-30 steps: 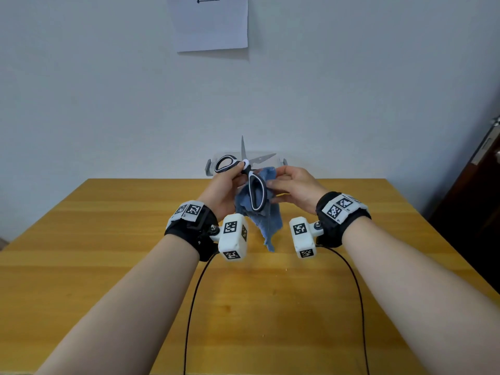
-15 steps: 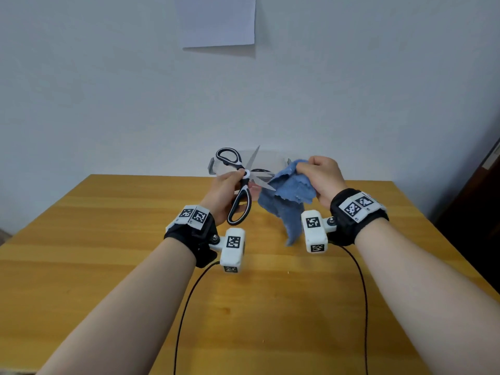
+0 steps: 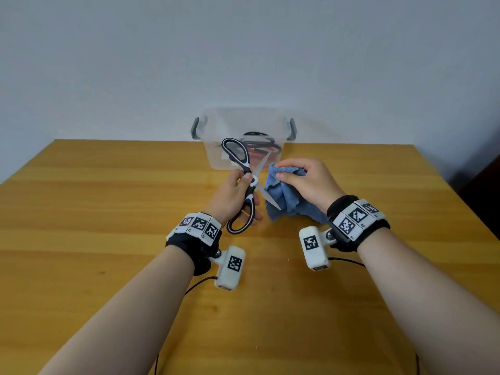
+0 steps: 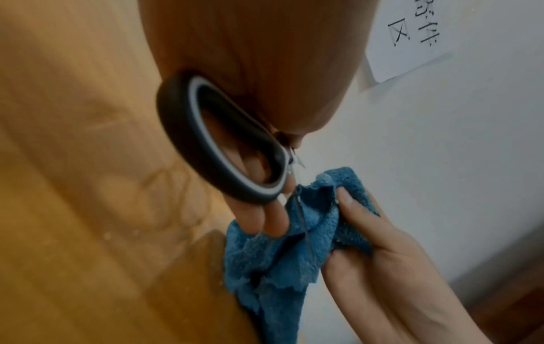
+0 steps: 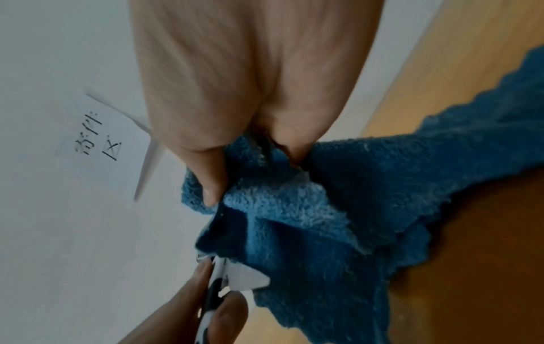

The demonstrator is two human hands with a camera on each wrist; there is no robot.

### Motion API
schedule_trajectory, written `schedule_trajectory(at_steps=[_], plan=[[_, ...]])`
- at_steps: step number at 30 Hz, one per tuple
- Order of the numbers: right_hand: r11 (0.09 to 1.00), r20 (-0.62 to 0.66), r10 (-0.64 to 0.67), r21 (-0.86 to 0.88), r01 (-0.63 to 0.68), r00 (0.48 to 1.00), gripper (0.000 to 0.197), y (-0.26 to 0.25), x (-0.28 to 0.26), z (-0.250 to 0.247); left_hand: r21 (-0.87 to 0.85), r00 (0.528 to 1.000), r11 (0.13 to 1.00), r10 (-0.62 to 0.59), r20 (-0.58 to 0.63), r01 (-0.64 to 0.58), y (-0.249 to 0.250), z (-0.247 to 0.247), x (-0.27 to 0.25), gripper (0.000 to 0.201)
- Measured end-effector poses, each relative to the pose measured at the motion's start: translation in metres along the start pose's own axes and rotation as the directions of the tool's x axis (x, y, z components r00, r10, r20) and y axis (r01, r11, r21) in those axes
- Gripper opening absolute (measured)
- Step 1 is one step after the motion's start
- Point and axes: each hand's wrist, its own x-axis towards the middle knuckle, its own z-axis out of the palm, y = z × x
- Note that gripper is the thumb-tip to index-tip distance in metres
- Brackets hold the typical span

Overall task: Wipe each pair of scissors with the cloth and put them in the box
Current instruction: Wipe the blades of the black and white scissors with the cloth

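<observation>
My left hand (image 3: 234,194) grips black-and-white scissors (image 3: 244,185) near the pivot, blades spread apart above the table. One handle loop points up towards the box, the other hangs by my palm (image 4: 223,149). My right hand (image 3: 305,180) clutches a bunched blue cloth (image 3: 286,197) just right of the blades; one blade lies against the cloth (image 4: 294,244). The clear plastic box (image 3: 216,155) stands at the table's far edge, with dark-handled scissors (image 3: 257,143) inside. In the right wrist view my thumb presses into the cloth (image 5: 338,209).
The wooden table (image 3: 81,226) stretches wide around both arms. A white wall stands right behind the box, with a paper sheet (image 4: 412,35) taped on it. Black cables (image 3: 200,282) run back from the wrist cameras. A dark object (image 3: 484,190) stands beyond the table's right edge.
Both hands have come down and nearer the table. The scissors have turned so one loop points up, and the cloth has moved off the handle to the blades on the right.
</observation>
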Motion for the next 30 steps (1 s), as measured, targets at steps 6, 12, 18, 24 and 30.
schedule_trajectory(at_steps=[6,12,18,24,30], plan=[[0.977,-0.003,0.097,0.193,-0.094,0.995,0.024,0.053,-0.001,0.007,-0.059,0.993,0.996,-0.067,0.093,0.072,-0.032,0.004,0.019,0.02],[0.945,-0.05,0.079,0.321,-0.059,0.996,0.022,0.076,0.006,0.013,-0.12,0.995,0.991,-0.039,0.097,0.051,-0.034,0.01,0.033,0.01],[0.97,-0.044,-0.003,0.245,0.014,0.999,0.019,0.083,0.008,0.01,-0.035,0.988,0.999,0.02,0.155,-0.015,-0.035,0.011,0.034,0.015],[0.994,-0.034,-0.075,0.081,0.078,0.997,0.017,0.085,0.011,0.016,0.092,0.982,0.992,0.071,0.176,-0.088,-0.034,0.016,0.038,0.016],[0.996,-0.095,-0.085,-0.016,0.084,0.992,0.019,0.082,0.012,0.024,0.158,0.975,0.976,0.116,0.19,-0.147,-0.038,0.014,0.036,0.012]])
